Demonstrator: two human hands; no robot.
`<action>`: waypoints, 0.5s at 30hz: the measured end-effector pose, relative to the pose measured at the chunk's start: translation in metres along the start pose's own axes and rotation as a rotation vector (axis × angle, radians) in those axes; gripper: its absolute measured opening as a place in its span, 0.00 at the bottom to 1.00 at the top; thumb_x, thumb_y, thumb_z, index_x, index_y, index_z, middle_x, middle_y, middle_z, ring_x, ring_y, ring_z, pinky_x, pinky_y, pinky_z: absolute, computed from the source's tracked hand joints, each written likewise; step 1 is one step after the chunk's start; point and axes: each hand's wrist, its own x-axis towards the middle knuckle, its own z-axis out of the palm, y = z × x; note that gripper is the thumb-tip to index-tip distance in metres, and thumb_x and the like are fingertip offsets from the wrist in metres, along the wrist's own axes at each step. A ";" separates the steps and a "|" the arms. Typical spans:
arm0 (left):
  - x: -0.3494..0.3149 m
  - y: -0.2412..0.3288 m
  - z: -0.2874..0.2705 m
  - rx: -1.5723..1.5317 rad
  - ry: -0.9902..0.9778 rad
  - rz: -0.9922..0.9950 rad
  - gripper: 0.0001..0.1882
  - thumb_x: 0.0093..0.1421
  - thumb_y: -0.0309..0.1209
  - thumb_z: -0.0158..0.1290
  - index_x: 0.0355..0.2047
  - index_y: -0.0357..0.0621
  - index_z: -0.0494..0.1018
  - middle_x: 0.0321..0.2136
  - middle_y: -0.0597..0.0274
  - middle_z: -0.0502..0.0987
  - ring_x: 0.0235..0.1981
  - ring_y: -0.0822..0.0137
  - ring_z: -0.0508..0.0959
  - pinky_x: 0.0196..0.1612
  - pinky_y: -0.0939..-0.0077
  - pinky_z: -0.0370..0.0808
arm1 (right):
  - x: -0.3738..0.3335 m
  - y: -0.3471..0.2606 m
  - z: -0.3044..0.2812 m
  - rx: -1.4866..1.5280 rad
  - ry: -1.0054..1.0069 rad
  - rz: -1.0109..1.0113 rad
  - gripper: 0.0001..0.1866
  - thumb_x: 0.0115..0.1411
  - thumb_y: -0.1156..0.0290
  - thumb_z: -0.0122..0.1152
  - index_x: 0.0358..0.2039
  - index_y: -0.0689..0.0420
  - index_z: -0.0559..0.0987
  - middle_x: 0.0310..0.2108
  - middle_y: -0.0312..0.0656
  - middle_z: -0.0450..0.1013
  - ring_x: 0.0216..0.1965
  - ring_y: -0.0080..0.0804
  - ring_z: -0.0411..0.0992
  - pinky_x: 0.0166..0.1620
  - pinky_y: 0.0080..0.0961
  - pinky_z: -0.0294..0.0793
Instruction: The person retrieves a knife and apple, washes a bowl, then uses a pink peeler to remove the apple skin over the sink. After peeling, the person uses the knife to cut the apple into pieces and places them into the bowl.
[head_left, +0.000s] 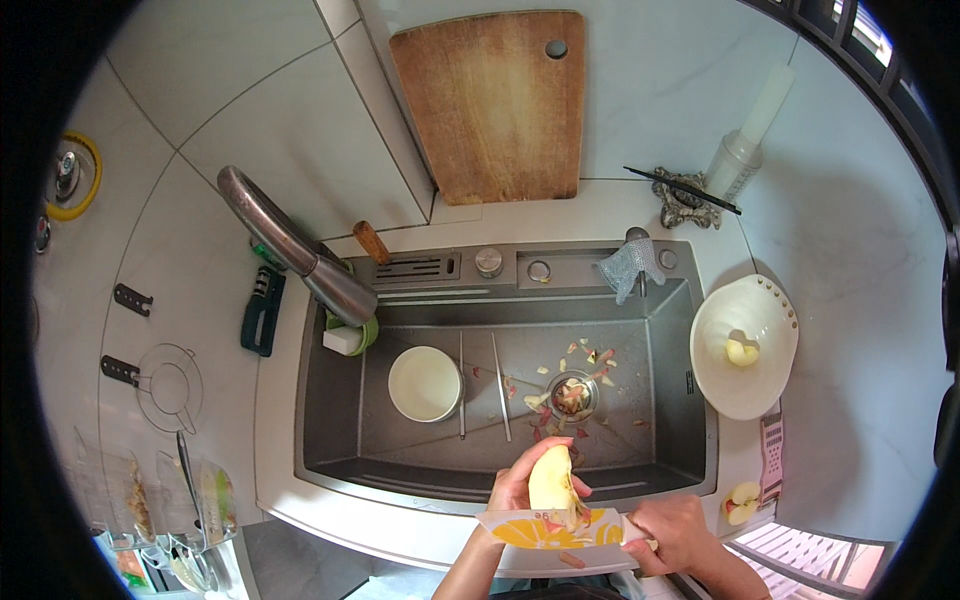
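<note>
Over the front edge of the sink, my left hand [514, 484] is closed around a pale, peeled piece of apple [550, 480]. A knife [540, 530] with an orange-slice pattern on its blade is gripped by its white handle in my right hand [670, 535]. Its blade lies across the near end of the apple piece, where brownish core shows. Peel and apple bits [574, 396] are scattered in and around the sink drain. On the right, a white bowl [715, 385] holds a peeled apple piece [742, 352]. An apple half with red skin [741, 503] rests cut side up on the counter.
Inside the grey sink [640, 440] are a white bowl [425, 384] and two thin sticks [500, 385]. The faucet [300, 250] arches over its left corner. A wooden cutting board [490, 110] leans on the back wall. A pink grater-like tool [772, 458] lies at right.
</note>
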 end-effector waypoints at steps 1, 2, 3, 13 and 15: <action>-0.001 0.001 0.000 -0.019 -0.006 -0.008 0.50 0.33 0.38 0.66 0.53 0.35 0.51 0.31 0.37 0.72 0.30 0.59 0.77 0.33 0.70 0.75 | -0.001 -0.003 0.000 -0.014 -0.004 0.027 0.16 0.49 0.58 0.52 0.16 0.58 0.68 0.11 0.41 0.61 0.11 0.38 0.64 0.16 0.27 0.62; -0.001 0.001 0.000 0.010 0.003 -0.004 0.49 0.33 0.37 0.66 0.53 0.34 0.51 0.31 0.36 0.72 0.31 0.57 0.77 0.34 0.69 0.75 | -0.001 -0.006 -0.001 -0.010 -0.005 0.041 0.16 0.49 0.58 0.52 0.16 0.58 0.69 0.11 0.41 0.62 0.12 0.38 0.64 0.16 0.28 0.62; -0.002 0.002 -0.001 0.038 0.011 0.000 0.49 0.33 0.37 0.66 0.53 0.34 0.51 0.32 0.35 0.72 0.32 0.56 0.77 0.35 0.68 0.76 | -0.002 -0.008 -0.001 -0.007 -0.006 0.055 0.16 0.49 0.59 0.52 0.16 0.58 0.69 0.10 0.41 0.62 0.12 0.38 0.65 0.16 0.28 0.62; 0.003 -0.013 -0.004 -0.230 -0.275 -0.070 0.36 0.43 0.28 0.58 0.53 0.37 0.56 0.50 0.46 0.62 0.51 0.53 0.64 0.51 0.63 0.65 | 0.001 -0.010 -0.005 0.167 -0.128 0.140 0.12 0.49 0.61 0.52 0.20 0.57 0.71 0.11 0.40 0.63 0.12 0.39 0.66 0.18 0.28 0.64; 0.002 -0.011 0.000 -0.007 -0.212 0.090 0.39 0.39 0.33 0.61 0.51 0.34 0.58 0.49 0.44 0.62 0.50 0.51 0.65 0.51 0.62 0.64 | 0.001 -0.011 -0.006 0.179 -0.138 0.151 0.12 0.49 0.60 0.51 0.20 0.57 0.70 0.11 0.41 0.64 0.13 0.39 0.66 0.18 0.28 0.64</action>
